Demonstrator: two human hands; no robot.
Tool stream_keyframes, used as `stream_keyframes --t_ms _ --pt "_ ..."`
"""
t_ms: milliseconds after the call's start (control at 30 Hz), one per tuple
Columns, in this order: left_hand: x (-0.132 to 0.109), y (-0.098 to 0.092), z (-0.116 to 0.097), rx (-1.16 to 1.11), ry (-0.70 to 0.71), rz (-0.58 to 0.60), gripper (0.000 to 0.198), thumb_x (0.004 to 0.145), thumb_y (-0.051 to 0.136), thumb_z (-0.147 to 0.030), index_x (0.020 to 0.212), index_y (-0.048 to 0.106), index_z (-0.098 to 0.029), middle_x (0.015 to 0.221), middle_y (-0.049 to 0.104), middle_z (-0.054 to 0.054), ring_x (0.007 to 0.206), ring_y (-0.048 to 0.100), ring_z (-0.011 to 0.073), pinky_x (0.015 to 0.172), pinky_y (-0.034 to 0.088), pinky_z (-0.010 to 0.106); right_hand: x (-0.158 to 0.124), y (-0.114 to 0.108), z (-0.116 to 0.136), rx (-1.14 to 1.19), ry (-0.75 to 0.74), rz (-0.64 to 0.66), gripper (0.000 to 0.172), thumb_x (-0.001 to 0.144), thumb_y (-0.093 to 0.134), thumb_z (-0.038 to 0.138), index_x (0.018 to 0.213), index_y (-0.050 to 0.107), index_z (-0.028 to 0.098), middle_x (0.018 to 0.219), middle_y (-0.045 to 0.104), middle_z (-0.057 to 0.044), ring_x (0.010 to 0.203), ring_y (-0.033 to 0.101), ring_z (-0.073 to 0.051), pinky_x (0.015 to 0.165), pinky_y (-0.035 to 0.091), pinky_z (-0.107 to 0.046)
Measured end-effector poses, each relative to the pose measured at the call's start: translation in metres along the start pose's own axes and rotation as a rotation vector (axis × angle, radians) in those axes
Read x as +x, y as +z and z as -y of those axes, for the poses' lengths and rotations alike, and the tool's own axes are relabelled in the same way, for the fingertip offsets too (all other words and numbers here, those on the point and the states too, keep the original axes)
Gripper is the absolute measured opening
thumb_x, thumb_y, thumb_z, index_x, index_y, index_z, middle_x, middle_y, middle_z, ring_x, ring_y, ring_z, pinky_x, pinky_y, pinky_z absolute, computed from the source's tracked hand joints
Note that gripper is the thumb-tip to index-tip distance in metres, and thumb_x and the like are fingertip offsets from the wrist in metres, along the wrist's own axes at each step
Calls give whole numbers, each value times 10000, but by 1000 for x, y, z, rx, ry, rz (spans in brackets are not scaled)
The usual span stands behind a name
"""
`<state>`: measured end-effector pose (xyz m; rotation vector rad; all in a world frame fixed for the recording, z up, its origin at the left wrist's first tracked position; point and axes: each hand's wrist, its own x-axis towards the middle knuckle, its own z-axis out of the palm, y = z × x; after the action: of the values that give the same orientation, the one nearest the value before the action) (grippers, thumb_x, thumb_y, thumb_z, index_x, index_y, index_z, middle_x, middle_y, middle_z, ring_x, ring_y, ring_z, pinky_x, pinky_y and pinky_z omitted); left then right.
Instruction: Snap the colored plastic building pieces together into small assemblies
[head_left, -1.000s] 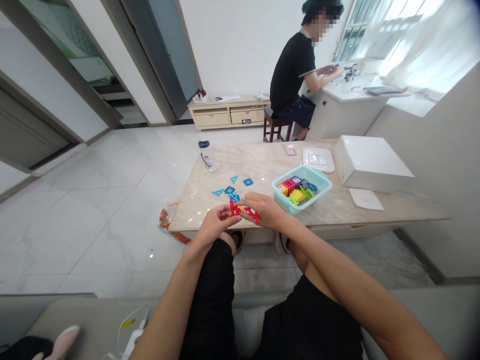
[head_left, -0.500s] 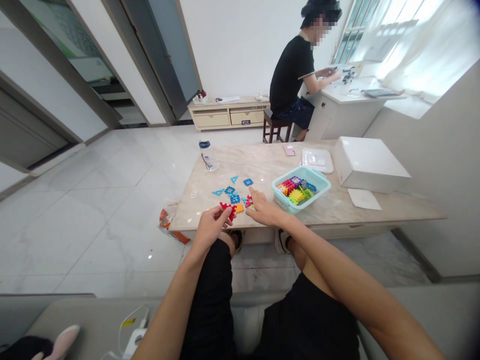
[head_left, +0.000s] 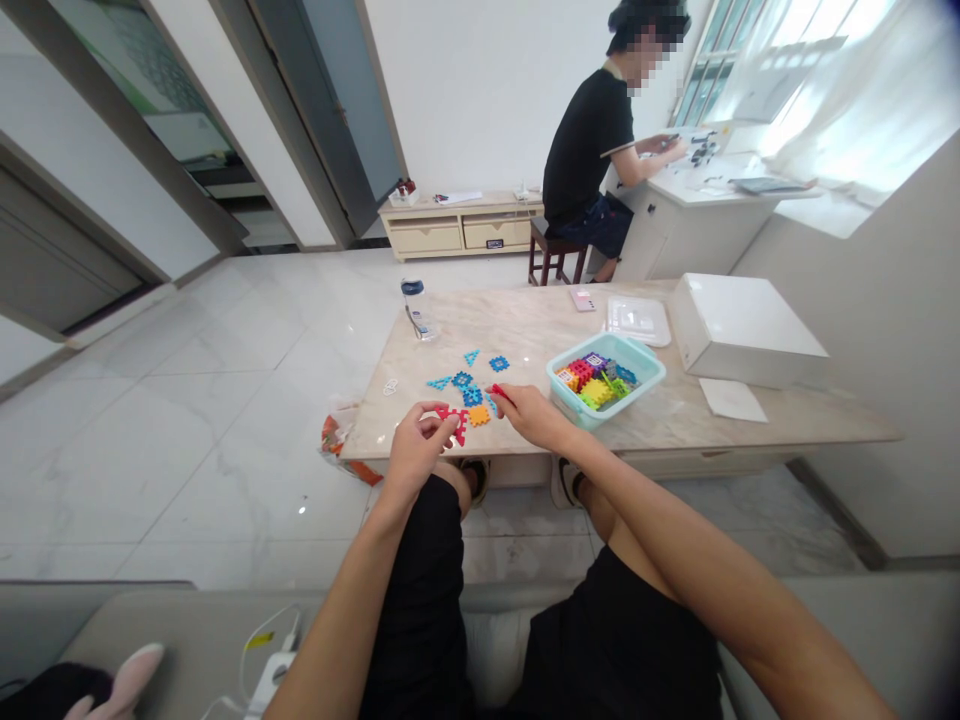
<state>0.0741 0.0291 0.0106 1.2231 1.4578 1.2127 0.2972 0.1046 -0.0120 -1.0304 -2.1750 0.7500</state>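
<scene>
At far left, a white power strip (head_left: 271,685) lies on the grey sofa (head_left: 172,650); further along, an orange-and-white bag (head_left: 335,440) sits by the left end of the marbled desk (head_left: 510,320); on that end lie some small white pieces (head_left: 390,387), with a clear bottle (head_left: 418,312) with a dark blue cap upright behind them; nearer, the left hand (head_left: 417,445) is at the desk's near edge, its grip pinching a toothed red piece (head_left: 458,424) between thumb and fingers; whether that piece touches the desk I cannot tell; just beyond it lie scattered blue pieces (head_left: 472,397), some square and some three-sided; an orange piece (head_left: 478,416) lies flat just right of the left hand's red piece, between the two hands; next comes the right hand (head_left: 536,415), thumb and forefinger closed on a narrow red bit (head_left: 502,394), most of it hidden by the fingers; behind, another person (head_left: 585,150) sits on a dark stool (head_left: 559,248); a pink phone (head_left: 583,300) lies near the desk's far edge; right of the right hand stands a pale green tub (head_left: 651,375) of coloured pieces (head_left: 596,388), with a clear lid (head_left: 637,320) behind it; furthest right are a sheet of paper (head_left: 733,399) and a big white box (head_left: 754,320).
</scene>
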Motion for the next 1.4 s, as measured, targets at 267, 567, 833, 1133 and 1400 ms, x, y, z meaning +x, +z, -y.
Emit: stream_keyframes --t_ms 267,567,833,1133,1400 --pt "1 -1 5 -10 1 12 557 786 866 -583 1097 669 -165 699 753 34 619 699 175 589 505 258 -4 7 -1 74 12 18 316 1155 408 391 1130 654 194 1125 740 -109 1068 690 -227 989 527 -365" --pt "3 0 6 -114 -82 -30 551 721 936 -551 964 641 -153 857 800 100 756 812 246 685 644 326 -5 8 3 183 -22 3 404 1160 359 439 1426 529 188 1420 632 -164 1355 589 -229 1205 450 -443" --pt "9 -1 15 -174 -72 2 490 775 911 -438 1075 654 -148 905 826 113 859 831 263 833 680 401 -5 17 -7 51 -159 12 374 1119 497 334 1466 515 195 1373 627 -170 1344 588 -278 1178 481 -501" --pt "13 -5 24 -155 -85 44 493 792 894 -431 1130 742 -106 994 833 145 916 830 270 857 680 391 -7 10 3 -96 -252 -36 392 1052 680 379 1391 626 190 1211 659 -140 1131 645 -284 1030 548 -458" --pt "11 -4 19 -82 -90 124 531 799 875 -520 1138 779 -123 985 840 149 891 824 281 773 664 369 -4 25 0 -135 -272 -70 436 1001 755 432 1373 691 214 1224 691 -140 1173 650 -295 1035 543 -459"
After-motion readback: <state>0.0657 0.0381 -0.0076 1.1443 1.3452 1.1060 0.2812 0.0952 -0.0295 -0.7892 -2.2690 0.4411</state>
